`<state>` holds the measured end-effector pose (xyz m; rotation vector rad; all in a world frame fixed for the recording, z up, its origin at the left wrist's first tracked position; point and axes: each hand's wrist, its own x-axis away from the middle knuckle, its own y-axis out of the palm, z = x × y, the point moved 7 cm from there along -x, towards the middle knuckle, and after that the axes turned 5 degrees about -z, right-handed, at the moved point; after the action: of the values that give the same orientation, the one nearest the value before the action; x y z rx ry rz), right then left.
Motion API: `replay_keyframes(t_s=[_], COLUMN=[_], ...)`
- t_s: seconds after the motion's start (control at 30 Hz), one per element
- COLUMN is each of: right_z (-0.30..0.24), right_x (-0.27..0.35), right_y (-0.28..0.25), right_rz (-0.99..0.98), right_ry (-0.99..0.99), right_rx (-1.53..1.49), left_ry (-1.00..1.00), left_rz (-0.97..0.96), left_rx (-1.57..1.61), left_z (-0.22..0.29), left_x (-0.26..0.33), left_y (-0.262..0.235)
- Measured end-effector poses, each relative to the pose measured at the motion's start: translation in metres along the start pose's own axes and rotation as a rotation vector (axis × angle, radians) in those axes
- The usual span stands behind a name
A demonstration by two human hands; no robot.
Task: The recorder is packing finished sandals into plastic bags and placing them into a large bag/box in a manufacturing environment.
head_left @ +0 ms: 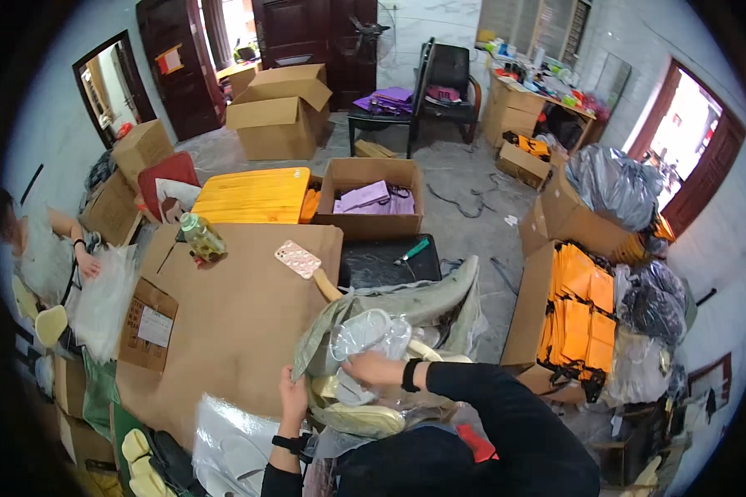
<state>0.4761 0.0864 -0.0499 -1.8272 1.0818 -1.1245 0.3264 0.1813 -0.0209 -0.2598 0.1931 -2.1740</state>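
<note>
In front of me a greenish-grey plastic sack [427, 305] gapes at its mouth. Inside are pale grey slippers [365, 333] in clear plastic wrap and cream-yellow slippers [365, 418]. My right hand [375, 369] reaches into the sack, fingers closed on the wrapped grey slippers; its fingertips are partly hidden. At the sack's near left edge, my left hand [293, 393] pinches the rim. Beside my left forearm lie more white slippers [242, 455] in a clear bag. Cream slippers [141, 464] rest farther left.
A cardboard-covered table [240, 306] holds a green-lidded bottle [203, 237] and a phone [297, 259]. A green-handled cutter [413, 251] lies on a black seat. At right stands a box of orange bags [578, 311]. Another person's hand [88, 263] is at the far left.
</note>
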Motion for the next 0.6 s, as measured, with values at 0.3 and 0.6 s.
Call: replay_keyframes(t_s=[0.3, 0.6], right_z=[0.012, 0.266], right_x=[0.056, 0.227], right_y=[-0.072, 0.027], right_rz=[0.361, 0.621], right_ry=[0.117, 0.906], right_rx=[0.109, -0.346], left_ry=[0.129, -0.092], left_rz=[-0.341, -0.199], left_rx=[-0.525, -0.448], left_z=[0.047, -0.029], left_x=[0.017, 0.034], left_y=[0.038, 0.012])
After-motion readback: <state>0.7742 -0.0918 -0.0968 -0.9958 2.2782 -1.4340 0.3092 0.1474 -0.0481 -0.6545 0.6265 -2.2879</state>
